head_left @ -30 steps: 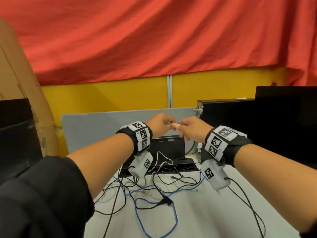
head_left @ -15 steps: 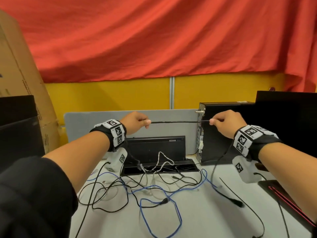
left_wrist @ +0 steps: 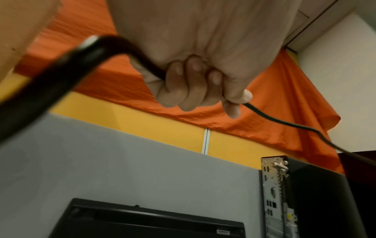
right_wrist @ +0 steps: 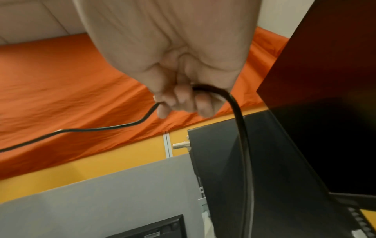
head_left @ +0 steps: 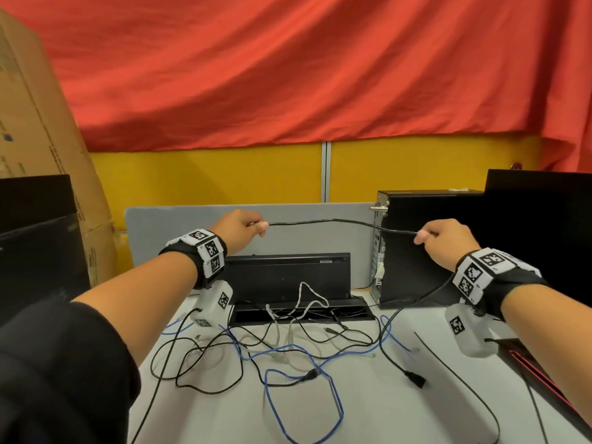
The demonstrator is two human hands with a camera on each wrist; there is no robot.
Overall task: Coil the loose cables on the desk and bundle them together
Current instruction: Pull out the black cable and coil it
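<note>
A black cable (head_left: 333, 222) runs through the air between my two raised hands, well above the desk. My left hand (head_left: 243, 227) grips one part of it in curled fingers (left_wrist: 183, 90); the cable (left_wrist: 284, 124) leaves past the thumb. My right hand (head_left: 443, 240) grips the other part (right_wrist: 240, 128), and the rest hangs down to a black plug (head_left: 415, 378) on the desk. Below lies a tangle of black cables (head_left: 198, 357), a blue cable (head_left: 301, 408) and a white cable (head_left: 304, 302).
A white desk (head_left: 368, 418) carries a black keyboard (head_left: 285, 277) stood against a grey divider (head_left: 179, 225). A black computer tower (head_left: 426, 248) and monitor (head_left: 541, 225) stand at right, another dark monitor (head_left: 35, 245) and a cardboard box (head_left: 38, 123) at left.
My hands, together a second ago, have drawn apart sideways, with a longer stretch of black cable between them. The stretch now sags and curves slightly.
</note>
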